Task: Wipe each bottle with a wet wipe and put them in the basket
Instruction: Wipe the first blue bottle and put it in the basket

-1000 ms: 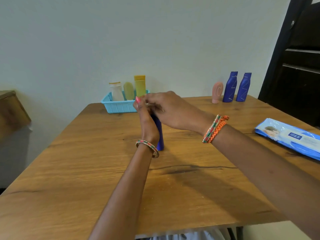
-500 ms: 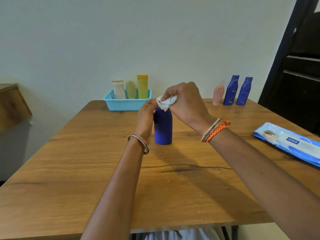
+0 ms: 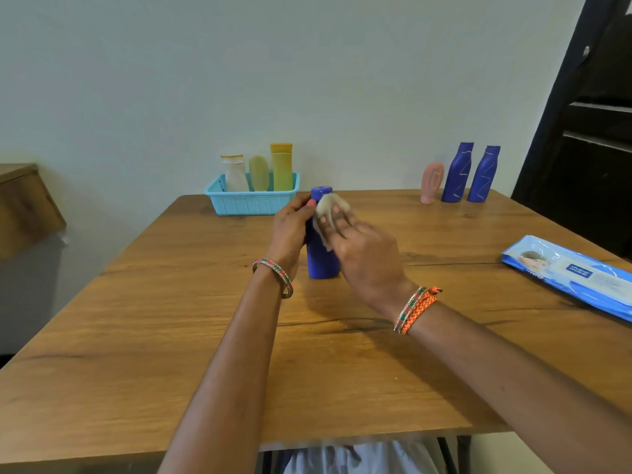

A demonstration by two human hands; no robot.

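Observation:
A blue bottle stands upright in the middle of the wooden table. My left hand grips its left side near the neck. With my right hand I press a white wet wipe against the bottle's front, fingers spread and blurred by motion. A light blue basket at the table's back holds a white bottle, a pale green bottle and a yellow tube. A pink bottle and two blue bottles stand at the back right.
A blue pack of wet wipes lies on the table's right edge. A dark door rises at the right, and a wooden cabinet stands at the left beyond the table. A pale wall runs behind.
My right hand has moved the wipe from the bottle's cap down onto its front side. The left hand still holds the bottle, whose cap now shows.

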